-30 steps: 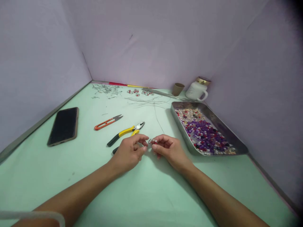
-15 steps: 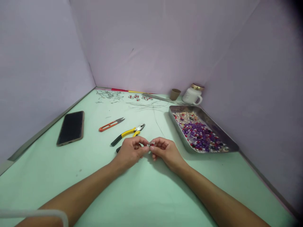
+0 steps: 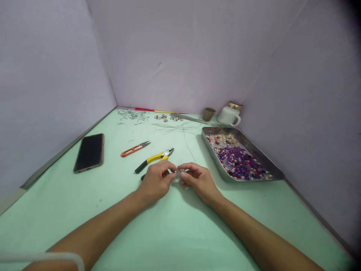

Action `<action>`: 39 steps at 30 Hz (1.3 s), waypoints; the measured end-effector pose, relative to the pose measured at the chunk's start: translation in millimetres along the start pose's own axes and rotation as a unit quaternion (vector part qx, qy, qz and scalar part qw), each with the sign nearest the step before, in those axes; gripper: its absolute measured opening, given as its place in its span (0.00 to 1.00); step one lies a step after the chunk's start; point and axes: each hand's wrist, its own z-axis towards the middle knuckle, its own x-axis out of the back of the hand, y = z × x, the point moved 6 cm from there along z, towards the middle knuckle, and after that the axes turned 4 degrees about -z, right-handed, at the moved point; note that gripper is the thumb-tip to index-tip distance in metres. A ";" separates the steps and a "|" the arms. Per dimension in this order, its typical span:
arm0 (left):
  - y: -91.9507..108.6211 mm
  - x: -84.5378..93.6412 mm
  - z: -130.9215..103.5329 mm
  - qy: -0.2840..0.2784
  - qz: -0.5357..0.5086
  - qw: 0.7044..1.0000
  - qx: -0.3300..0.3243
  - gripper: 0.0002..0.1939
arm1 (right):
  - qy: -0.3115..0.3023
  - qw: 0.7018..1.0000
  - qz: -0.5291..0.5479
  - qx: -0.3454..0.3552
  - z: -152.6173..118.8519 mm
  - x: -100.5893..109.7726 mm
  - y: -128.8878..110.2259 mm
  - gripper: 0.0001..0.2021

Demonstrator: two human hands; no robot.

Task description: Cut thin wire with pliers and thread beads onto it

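A small beaded wire piece [image 3: 179,171] is pinched between the fingertips of both hands, above the pale green table [image 3: 169,233]. My left hand [image 3: 158,178] closes thumb and forefinger on its left side. On the right side, my right hand [image 3: 197,180] grips it the same way. Fingers cover much of the piece. Pliers with yellow and black handles [image 3: 153,158] lie just beyond my left hand, which partly hides them. Orange snips [image 3: 135,148] lie farther left. Thin wires [image 3: 177,128] spread over the table beyond the hands.
A metal tray [image 3: 225,177] of mixed beads stands at the right. Behind it are a white lidded mug [image 3: 229,115] and a brown cup [image 3: 208,114]. A phone [image 3: 89,152] lies at the left. Beaded pieces [image 3: 176,118] and wire scraps [image 3: 131,116] lie at the back.
The view has shifted slightly. Both hands still hold the beaded piece, but their fingertips have moved a little around it, and its red part shows less.
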 end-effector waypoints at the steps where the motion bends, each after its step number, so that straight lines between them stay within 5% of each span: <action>1: 0.6 0.3 -0.2 0.001 0.007 1.000 -0.005 0.05 | 0.001 1.000 -0.004 0.000 -0.1 -0.1 0.6 0.13; 9: 5.8 3.0 -0.6 0.008 0.029 0.999 -0.034 0.05 | -0.003 1.000 0.000 -0.008 0.3 -1.0 3.0 0.11; 16: -14.4 -1.1 0.0 0.016 -0.107 0.988 0.112 0.13 | 0.027 0.991 0.131 -0.028 3.0 5.7 7.3 0.11; 20: -18.4 -1.9 -0.7 0.025 -0.125 0.982 0.136 0.11 | 0.020 0.991 0.128 -0.035 3.0 3.5 9.3 0.11; 34: 7.3 3.3 -1.1 0.003 0.047 0.994 -0.098 0.08 | -0.049 0.999 -0.001 0.015 -2.0 -5.9 1.3 0.12; 39: 1.1 6.0 -0.4 0.024 0.035 0.998 -0.039 0.06 | -0.036 0.999 0.021 0.014 -1.1 -6.2 1.6 0.11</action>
